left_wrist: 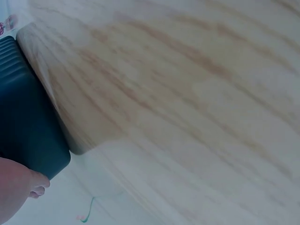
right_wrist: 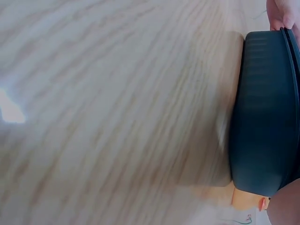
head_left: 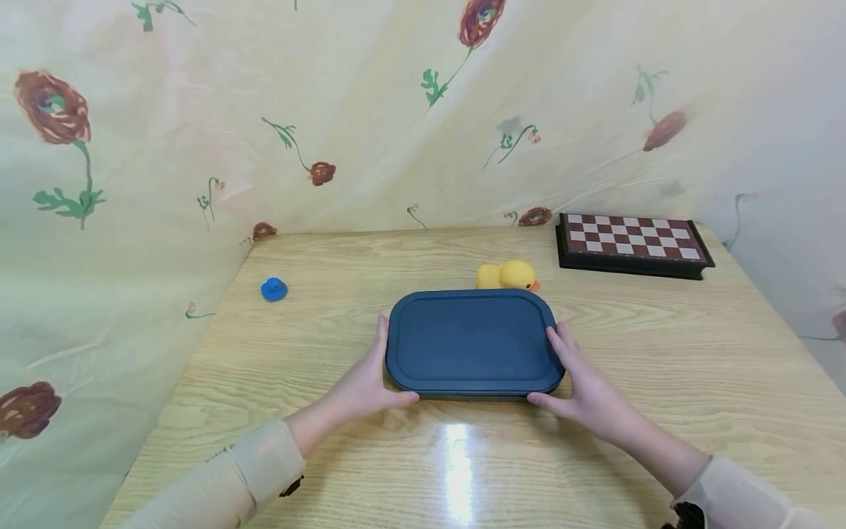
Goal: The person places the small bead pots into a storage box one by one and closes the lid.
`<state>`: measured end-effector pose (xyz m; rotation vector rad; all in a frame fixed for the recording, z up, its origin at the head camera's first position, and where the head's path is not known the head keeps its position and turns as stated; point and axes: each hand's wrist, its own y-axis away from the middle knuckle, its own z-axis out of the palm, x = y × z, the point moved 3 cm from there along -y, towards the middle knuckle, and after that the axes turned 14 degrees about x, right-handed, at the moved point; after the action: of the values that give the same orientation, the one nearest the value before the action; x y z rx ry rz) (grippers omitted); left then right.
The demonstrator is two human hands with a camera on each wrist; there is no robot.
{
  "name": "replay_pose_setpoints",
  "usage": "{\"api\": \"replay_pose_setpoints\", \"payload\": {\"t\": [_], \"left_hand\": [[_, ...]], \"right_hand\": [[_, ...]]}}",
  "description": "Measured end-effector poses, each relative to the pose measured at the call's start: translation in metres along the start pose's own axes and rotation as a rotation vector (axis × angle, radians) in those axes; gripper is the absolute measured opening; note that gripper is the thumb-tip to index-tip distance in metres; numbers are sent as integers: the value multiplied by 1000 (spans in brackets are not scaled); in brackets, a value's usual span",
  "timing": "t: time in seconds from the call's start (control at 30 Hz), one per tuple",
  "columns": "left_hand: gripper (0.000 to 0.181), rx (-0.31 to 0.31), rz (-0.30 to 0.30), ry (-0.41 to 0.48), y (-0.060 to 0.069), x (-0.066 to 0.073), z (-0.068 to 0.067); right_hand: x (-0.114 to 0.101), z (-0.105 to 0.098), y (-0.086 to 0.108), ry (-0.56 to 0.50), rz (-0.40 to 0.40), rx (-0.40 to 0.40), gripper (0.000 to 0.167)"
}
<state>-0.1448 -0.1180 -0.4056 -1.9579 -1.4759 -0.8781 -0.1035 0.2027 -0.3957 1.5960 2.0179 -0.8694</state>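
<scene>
A dark blue lidded box [head_left: 474, 342] with rounded corners stands on the wooden table in front of me. My left hand [head_left: 370, 375] grips its left end, thumb at the front corner and fingers along the side. On the opposite end my right hand [head_left: 584, 382] holds it the same way, some fingertips on the lid's edge. Ribbed lower walls of the box [right_wrist: 262, 108] show in the right wrist view, where its base appears to touch the table. Just behind the box sits a yellow rubber duck [head_left: 517, 275], its lower part hidden by the lid.
A small blue duck-like toy [head_left: 274, 289] lies at the back left of the table [head_left: 317, 323]. A folded checkered board case [head_left: 631, 246] is at the back right corner. Flower-printed cloth [head_left: 370, 110] hangs behind the table and on its left.
</scene>
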Motion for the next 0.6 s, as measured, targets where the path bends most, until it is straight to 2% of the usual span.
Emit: {"api": "replay_pose_setpoints", "payload": {"t": [0.13,0.43,0.6], "left_hand": [[126,-13,-6,-15,0,-2,3],[121,-17,34,-24,1,-5,4],[117,-24,52,-38,2,-5,4]], "right_hand": [[0,1,3,1,-19,18,101],[0,1,5,19,-22,53,101],[2,2,8,34,-22,98,100]]}}
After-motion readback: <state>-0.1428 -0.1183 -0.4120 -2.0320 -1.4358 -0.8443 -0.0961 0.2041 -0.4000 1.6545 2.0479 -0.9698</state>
